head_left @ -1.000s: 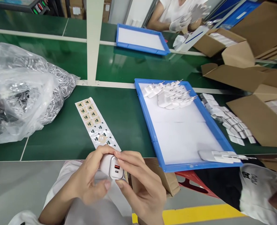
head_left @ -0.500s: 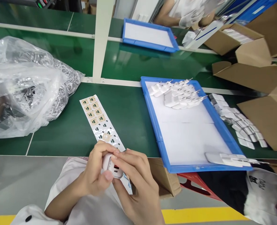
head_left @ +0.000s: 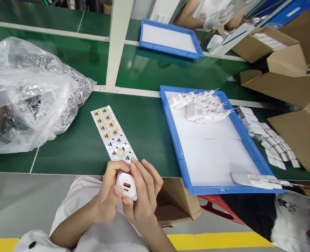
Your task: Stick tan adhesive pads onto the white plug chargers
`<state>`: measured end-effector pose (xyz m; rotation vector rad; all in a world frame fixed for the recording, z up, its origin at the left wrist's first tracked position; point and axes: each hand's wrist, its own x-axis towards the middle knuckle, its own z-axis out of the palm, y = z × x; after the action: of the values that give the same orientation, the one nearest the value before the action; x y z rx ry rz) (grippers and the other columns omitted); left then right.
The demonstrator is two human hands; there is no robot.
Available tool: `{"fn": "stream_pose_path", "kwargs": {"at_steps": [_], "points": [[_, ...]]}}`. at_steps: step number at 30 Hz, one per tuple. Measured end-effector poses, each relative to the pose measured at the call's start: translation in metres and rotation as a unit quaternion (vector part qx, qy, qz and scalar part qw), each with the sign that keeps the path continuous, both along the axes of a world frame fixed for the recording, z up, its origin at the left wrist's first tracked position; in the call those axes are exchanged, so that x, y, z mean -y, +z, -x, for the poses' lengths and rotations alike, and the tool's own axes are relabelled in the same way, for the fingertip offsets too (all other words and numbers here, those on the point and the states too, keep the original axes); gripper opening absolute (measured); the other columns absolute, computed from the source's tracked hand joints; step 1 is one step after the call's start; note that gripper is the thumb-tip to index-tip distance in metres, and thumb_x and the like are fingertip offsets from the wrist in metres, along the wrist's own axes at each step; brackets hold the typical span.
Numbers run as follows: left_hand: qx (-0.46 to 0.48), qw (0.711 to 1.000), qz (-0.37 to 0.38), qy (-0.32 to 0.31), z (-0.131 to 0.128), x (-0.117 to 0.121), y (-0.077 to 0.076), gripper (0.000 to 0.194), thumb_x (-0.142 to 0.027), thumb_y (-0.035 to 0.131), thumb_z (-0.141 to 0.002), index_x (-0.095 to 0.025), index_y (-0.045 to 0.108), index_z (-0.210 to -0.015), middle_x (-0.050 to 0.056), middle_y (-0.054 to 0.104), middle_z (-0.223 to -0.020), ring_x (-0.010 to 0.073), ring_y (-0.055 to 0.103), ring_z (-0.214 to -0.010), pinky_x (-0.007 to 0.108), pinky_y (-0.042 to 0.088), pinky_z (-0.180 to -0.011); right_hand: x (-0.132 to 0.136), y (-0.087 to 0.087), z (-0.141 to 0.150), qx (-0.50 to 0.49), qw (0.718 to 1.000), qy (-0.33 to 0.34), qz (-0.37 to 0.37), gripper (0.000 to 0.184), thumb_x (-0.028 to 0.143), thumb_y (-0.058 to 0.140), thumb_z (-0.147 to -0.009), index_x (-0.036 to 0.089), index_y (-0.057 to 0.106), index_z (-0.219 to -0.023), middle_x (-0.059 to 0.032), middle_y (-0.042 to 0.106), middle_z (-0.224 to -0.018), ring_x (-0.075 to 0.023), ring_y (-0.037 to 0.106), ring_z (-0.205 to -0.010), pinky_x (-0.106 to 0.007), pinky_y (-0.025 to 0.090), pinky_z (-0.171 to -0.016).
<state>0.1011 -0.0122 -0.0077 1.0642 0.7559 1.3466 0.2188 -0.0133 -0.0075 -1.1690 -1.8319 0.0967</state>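
Over my lap at the table edge, a white USB charger [head_left: 121,180] faces up, showing one red-orange wide port and a smaller port below it. My left hand [head_left: 107,197] is closed around its left side, thumb on the front edge. My right hand [head_left: 144,196] grips the right side, with its thumb at the lower corner and its fingers along the edge. A clear film edge seems to stick out at that lower right corner. Just beyond my fingers lies a white sticker sheet [head_left: 115,147] with tan cut-out stickers in its far part; its near end is hidden by my hands.
At right, a blue tray [head_left: 170,140] holds several white plug chargers [head_left: 204,108]. More white pieces [head_left: 273,140] lie beside open cardboard boxes [head_left: 296,133]. A plastic bag of cables [head_left: 39,94] sits left. A post [head_left: 118,45] rises behind. Another person's gloved hand [head_left: 211,22] is across the table.
My right hand has drawn back and opened out from over the charger, uncovering its port face. The charger is turned more toward me, and the sheet's near end no longer shows below my hands.
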Motion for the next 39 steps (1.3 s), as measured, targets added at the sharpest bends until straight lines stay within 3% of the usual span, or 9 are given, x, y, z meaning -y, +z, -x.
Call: {"fn": "stream_pose_path", "kwargs": {"at_steps": [4, 8, 10, 13, 16, 21, 29, 34, 39], "points": [[-0.005, 0.999, -0.017, 0.04, 0.009, -0.005, -0.001, 0.029, -0.054, 0.049, -0.108, -0.028, 0.057, -0.117, 0.003, 0.065, -0.103, 0.0165, 0.057, -0.077, 0.029, 0.048, -0.068, -0.012, -0.011, -0.019, -0.034, 0.994, 0.063, 0.079, 0.06, 0.055, 0.024, -0.114, 0.031, 0.04, -0.167, -0.0147, 0.063, -0.149, -0.0345, 0.061, -0.136, -0.053, 0.059, -0.103], [-0.012, 0.992, 0.061, 0.107, 0.026, -0.026, -0.001, 0.037, -0.063, 0.055, -0.104, -0.026, 0.056, -0.11, 0.002, 0.068, -0.094, 0.0174, 0.059, -0.074, 0.03, 0.048, -0.069, -0.034, -0.039, -0.03, -0.044, 0.987, -0.034, 0.151, 0.047, 0.047, 0.048, -0.112, 0.028, 0.056, -0.154, -0.0136, 0.069, -0.131, -0.0289, 0.07, -0.114, -0.047, 0.063, -0.092], [-0.018, 0.988, 0.118, 0.095, 0.031, -0.041, -0.006, 0.045, -0.068, 0.058, -0.099, -0.024, 0.055, -0.11, 0.003, 0.067, -0.095, 0.0182, 0.061, -0.076, 0.031, 0.049, -0.072, -0.04, -0.056, -0.027, 0.014, 0.987, -0.073, 0.145, 0.042, 0.045, 0.061, -0.107, 0.024, 0.064, -0.143, -0.0141, 0.069, -0.123, -0.0307, 0.067, -0.11, -0.05, 0.062, -0.09], [-0.02, 0.985, 0.161, 0.063, 0.032, -0.058, -0.018, 0.051, -0.072, 0.061, -0.095, -0.023, 0.054, -0.108, 0.002, 0.065, -0.094, 0.0175, 0.061, -0.073, 0.032, 0.05, -0.073, -0.037, -0.072, -0.02, 0.058, 0.986, -0.088, 0.129, 0.039, 0.042, 0.061, -0.106, 0.022, 0.065, -0.139, -0.0162, 0.067, -0.124, -0.0327, 0.064, -0.11, -0.054, 0.06, -0.091], [-0.028, 0.982, 0.181, 0.037, 0.03, -0.057, -0.025, 0.047, -0.068, 0.062, -0.097, -0.023, 0.054, -0.108, 0.001, 0.064, -0.095, 0.0162, 0.059, -0.071, 0.031, 0.049, -0.072, -0.024, -0.073, -0.026, 0.081, 0.984, -0.075, 0.137, 0.037, 0.037, 0.06, -0.107, 0.021, 0.064, -0.14, -0.0163, 0.066, -0.125, -0.0325, 0.061, -0.111, -0.053, 0.06, -0.091], [-0.081, 0.969, 0.229, -0.032, 0.029, -0.029, -0.02, 0.044, -0.067, 0.054, -0.102, -0.025, 0.055, -0.113, 0.0, 0.063, -0.097, 0.0174, 0.058, -0.078, 0.03, 0.046, -0.078, -0.003, -0.064, -0.044, 0.085, 0.979, -0.073, 0.171, 0.035, 0.031, 0.059, -0.107, 0.024, 0.065, -0.14, -0.0134, 0.067, -0.122, -0.0312, 0.062, -0.11, -0.051, 0.059, -0.089], [-0.135, 0.965, 0.221, -0.037, 0.023, -0.01, -0.015, 0.041, -0.065, 0.049, -0.105, -0.026, 0.058, -0.112, 0.002, 0.064, -0.1, 0.02, 0.056, -0.084, 0.031, 0.044, -0.078, 0.003, -0.068, -0.028, 0.08, 0.977, -0.122, 0.154, 0.037, 0.044, 0.057, -0.109, 0.023, 0.064, -0.139, -0.015, 0.066, -0.121, -0.0325, 0.062, -0.108, -0.053, 0.06, -0.086], [-0.164, 0.956, 0.238, -0.056, 0.028, 0.005, -0.009, 0.033, -0.057, 0.047, -0.107, -0.027, 0.057, -0.118, 0.003, 0.065, -0.109, 0.0221, 0.059, -0.095, 0.033, 0.043, -0.089, 0.011, -0.068, -0.035, 0.075, 0.983, -0.105, 0.134, 0.036, 0.04, 0.059, -0.108, 0.023, 0.064, -0.139, -0.014, 0.065, -0.119, -0.0297, 0.065, -0.104, -0.047, 0.062, -0.081], [-0.138, 0.966, 0.211, -0.056, 0.028, -0.006, -0.009, 0.039, -0.063, 0.05, -0.105, -0.026, 0.056, -0.117, 0.003, 0.064, -0.104, 0.0217, 0.057, -0.088, 0.033, 0.042, -0.082, 0.015, -0.071, -0.045, 0.078, 0.988, -0.087, 0.103, 0.029, 0.034, 0.064, -0.106, 0.024, 0.066, -0.134, -0.0107, 0.067, -0.111, -0.027, 0.068, -0.097, -0.043, 0.064, -0.078]]}}
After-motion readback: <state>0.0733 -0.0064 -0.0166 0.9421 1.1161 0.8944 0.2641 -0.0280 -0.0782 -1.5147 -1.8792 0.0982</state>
